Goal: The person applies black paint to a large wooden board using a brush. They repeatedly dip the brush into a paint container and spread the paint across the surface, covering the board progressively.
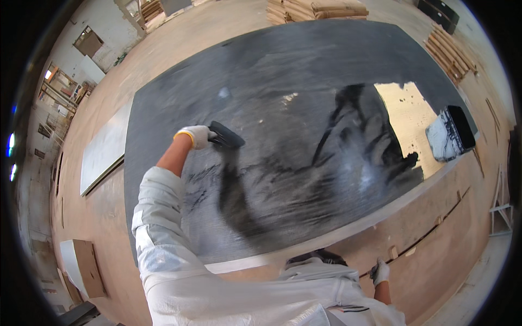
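Observation:
My left hand point(197, 136), in a white knit glove with a yellow cuff, reaches over the large panel point(272, 70). It grips a black spreader point(227, 136), whose broad blade rests on or just above the dark, streaked coating. Thick, wet-looking black streaks run across the panel's middle and right side. Farther right, a bare pale-yellow patch point(408, 119) of the panel shows. My right hand point(380, 271), also gloved, hangs low beside my body, away from the panel. Its fingers are curled around a small dark thing that I cannot make out.
A white bucket point(441, 138) smeared with black stands at the panel's right edge. Grey sheets point(106, 146) lie to the left. Stacked brown boards point(315, 11) are beyond the far edge, and another stack point(448, 51) is at far right.

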Available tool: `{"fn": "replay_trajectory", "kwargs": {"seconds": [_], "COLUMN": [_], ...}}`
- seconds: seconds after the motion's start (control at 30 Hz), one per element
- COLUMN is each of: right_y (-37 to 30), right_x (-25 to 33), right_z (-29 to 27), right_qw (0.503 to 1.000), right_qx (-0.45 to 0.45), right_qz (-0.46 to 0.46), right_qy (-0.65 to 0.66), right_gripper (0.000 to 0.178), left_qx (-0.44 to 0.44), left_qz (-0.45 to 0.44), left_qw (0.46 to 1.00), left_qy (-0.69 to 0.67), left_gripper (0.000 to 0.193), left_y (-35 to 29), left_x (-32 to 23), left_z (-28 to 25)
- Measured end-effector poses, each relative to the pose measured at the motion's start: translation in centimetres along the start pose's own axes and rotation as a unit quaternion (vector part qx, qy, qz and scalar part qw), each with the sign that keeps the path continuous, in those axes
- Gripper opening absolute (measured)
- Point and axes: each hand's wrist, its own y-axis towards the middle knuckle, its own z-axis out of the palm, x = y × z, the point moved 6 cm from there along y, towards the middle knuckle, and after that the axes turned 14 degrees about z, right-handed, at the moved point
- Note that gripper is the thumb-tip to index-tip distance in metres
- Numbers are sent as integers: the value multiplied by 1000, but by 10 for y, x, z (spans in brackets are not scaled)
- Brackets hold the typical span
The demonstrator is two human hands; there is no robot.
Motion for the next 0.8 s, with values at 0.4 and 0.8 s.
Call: {"fn": "replay_trajectory", "kwargs": {"seconds": [0.4,0.8], "right_y": [8,1], "right_x": [-14,12], "right_z": [-10,13], "right_qw": [1000,1000], "right_qx": [-6,21], "right_qz": [20,-13], "right_qy": [-8,-17], "right_gripper": [47,45], "left_qx": [71,29], "left_qz": [-116,-59], "left_qw": [991,998], "left_qy": [12,12], "left_gripper": [30,33], "left_y": [3,28], "left_x": [23,14], "left_z": [10,9]}}
